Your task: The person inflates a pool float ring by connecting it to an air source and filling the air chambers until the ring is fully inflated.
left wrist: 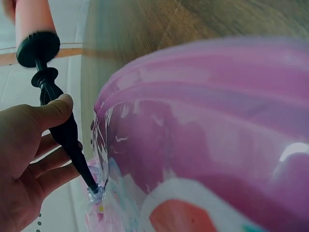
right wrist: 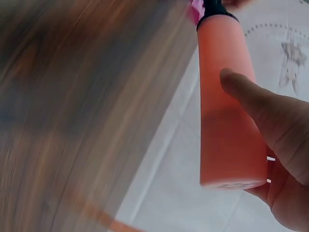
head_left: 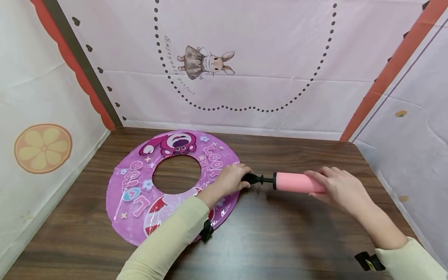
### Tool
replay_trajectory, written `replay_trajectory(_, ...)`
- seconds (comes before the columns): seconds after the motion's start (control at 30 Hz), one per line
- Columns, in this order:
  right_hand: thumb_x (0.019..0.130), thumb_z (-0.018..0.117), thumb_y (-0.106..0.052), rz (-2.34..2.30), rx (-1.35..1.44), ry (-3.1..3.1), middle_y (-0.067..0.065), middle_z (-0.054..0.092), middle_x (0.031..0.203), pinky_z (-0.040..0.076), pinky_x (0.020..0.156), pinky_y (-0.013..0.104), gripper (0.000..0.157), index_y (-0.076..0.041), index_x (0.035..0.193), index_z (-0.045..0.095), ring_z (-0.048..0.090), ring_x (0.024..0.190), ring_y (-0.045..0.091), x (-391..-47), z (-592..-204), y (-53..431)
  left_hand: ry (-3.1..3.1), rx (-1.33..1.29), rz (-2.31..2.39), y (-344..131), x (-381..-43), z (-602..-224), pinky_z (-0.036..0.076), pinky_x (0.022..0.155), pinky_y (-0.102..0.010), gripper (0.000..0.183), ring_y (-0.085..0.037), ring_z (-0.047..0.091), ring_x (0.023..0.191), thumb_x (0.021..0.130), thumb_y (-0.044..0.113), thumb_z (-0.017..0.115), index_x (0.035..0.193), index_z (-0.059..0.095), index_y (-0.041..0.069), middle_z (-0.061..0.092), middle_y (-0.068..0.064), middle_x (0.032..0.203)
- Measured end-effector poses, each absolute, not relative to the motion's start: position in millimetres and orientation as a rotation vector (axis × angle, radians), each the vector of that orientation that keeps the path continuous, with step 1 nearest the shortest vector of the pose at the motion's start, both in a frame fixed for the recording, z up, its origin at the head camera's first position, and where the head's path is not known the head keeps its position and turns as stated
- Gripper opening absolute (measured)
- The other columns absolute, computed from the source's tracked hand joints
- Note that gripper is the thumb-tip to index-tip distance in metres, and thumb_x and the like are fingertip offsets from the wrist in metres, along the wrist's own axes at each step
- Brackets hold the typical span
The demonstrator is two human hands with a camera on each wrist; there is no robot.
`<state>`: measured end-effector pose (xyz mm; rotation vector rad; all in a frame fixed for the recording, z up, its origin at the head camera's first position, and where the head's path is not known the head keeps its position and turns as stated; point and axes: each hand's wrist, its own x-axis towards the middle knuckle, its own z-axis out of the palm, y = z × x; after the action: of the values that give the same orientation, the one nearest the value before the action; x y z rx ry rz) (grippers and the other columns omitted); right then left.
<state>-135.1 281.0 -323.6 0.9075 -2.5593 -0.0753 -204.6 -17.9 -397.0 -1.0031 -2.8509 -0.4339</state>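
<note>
A purple swim ring (head_left: 120,194) printed with a cartoon bear and flowers lies flat on the table. My left hand (head_left: 231,179) is over its right edge and pinches the black nozzle (left wrist: 65,128) of a hand pump between thumb and fingers. In the left wrist view the nozzle tip meets a clear valve (left wrist: 95,194) on the ring; how deep it sits cannot be told. The pump's pink barrel (head_left: 295,182) points to the right, held just above the table. Around the barrel's far end my right hand (head_left: 344,190) grips, thumb along its side (right wrist: 227,121).
The dark wooden table (head_left: 266,241) is enclosed by pale printed cloth walls, with a rabbit picture (head_left: 206,64) on the back one and an orange slice (head_left: 43,148) on the left one. Black straps (head_left: 207,230) are on both wrists.
</note>
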Motion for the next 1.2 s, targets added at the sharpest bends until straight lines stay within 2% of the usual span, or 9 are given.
replay_trajectory(0.07,0.082,0.017,-0.070,-0.046,0.894,-2.561,0.008,0.063,0.088,0.048,0.062,0.047,0.078,-0.014,0.112,0.063,0.060,0.075,0.030,-131.9,-320.3,292.6,-2.846,-1.008,-0.438,-18.9,-204.8,-397.9,0.050,0.083,-0.032,0.038,-0.018,0.062,0.094,0.077,0.031,0.072,0.111,0.063,0.016,0.064,-0.001,0.106)
replay_trajectory(0.33,0.078,0.024,-0.077,0.003,0.801,-2.563,0.009,0.063,0.083,0.045,0.059,0.049,0.079,-0.015,0.105,0.063,0.059,0.071,0.030,-123.8,-296.5,343.8,-2.835,-0.983,-0.549,-24.5,-205.5,-399.2,0.050,0.081,-0.033,0.038,-0.018,0.062,0.091,0.077,0.029,0.073,0.111,0.064,0.015,0.065,-0.001,0.104)
replay_trajectory(0.5,0.082,0.020,-0.072,-0.007,0.890,-2.514,0.008,0.064,0.085,0.046,0.061,0.048,0.078,-0.014,0.107,0.065,0.060,0.072,0.030,-130.5,-300.2,322.1,-2.826,-0.984,-0.548,-22.8,-205.0,-398.2,0.050,0.081,-0.034,0.038,-0.018,0.062,0.091,0.077,0.029,0.073,0.111,0.064,0.015,0.065,-0.001,0.103)
replay_trajectory(0.6,0.075,0.059,-0.064,-0.058,0.945,-2.497,0.010,0.064,0.086,0.047,0.062,0.047,0.060,-0.014,0.109,0.066,0.060,0.074,0.031,-139.9,-306.6,293.0,-2.826,-0.976,-0.530,-19.9,-205.0,-398.1,0.050,0.083,-0.034,0.039,-0.018,0.062,0.093,0.078,0.030,0.072,0.112,0.063,0.014,0.065,-0.002,0.105)
replay_trajectory(0.7,0.057,0.085,-0.038,-0.129,0.964,-2.465,0.011,0.063,0.085,0.047,0.065,0.045,0.059,-0.013,0.108,0.066,0.059,0.075,0.031,-147.7,-310.4,268.7,-2.821,-0.959,-0.524,-17.9,-204.5,-398.5,0.050,0.083,-0.034,0.040,-0.019,0.062,0.093,0.078,0.029,0.072,0.113,0.063,0.014,0.065,-0.003,0.106)
replay_trajectory(0.73,0.051,0.088,-0.027,-0.140,0.968,-2.451,0.011,0.063,0.084,0.048,0.065,0.044,0.062,-0.013,0.107,0.067,0.059,0.075,0.031,-149.5,-311.2,262.6,-2.819,-0.949,-0.532,-17.7,-203.9,-398.7,0.050,0.083,-0.034,0.039,-0.019,0.062,0.093,0.078,0.029,0.072,0.113,0.063,0.013,0.065,-0.003,0.106)
replay_trajectory(0.9,0.052,0.087,-0.026,-0.170,0.991,-2.418,0.011,0.062,0.084,0.048,0.066,0.041,0.059,-0.012,0.106,0.067,0.058,0.077,0.030,-154.4,-317.1,244.1,-2.807,-0.923,-0.567,-18.6,-202.0,-399.7,0.050,0.081,-0.034,0.038,-0.018,0.062,0.092,0.077,0.027,0.073,0.111,0.064,0.013,0.065,-0.003,0.104)
replay_trajectory(1.17,0.056,0.086,-0.031,-0.132,0.950,-2.491,0.010,0.063,0.088,0.047,0.071,0.044,0.063,-0.014,0.112,0.064,0.058,0.082,0.030,-146.3,-319.2,252.2,-2.804,-0.929,-0.618,-20.7,-204.2,-399.6,0.050,0.082,-0.034,0.037,-0.018,0.062,0.092,0.076,0.027,0.074,0.109,0.065,0.014,0.066,-0.002,0.104)
replay_trajectory(1.2,0.062,0.082,-0.041,-0.127,0.948,-2.501,0.009,0.063,0.089,0.046,0.071,0.045,0.060,-0.015,0.113,0.064,0.058,0.083,0.030,-144.8,-318.3,255.8,-2.807,-0.931,-0.616,-21.3,-204.2,-399.8,0.050,0.083,-0.034,0.037,-0.018,0.062,0.093,0.076,0.027,0.074,0.109,0.065,0.014,0.066,-0.002,0.104)
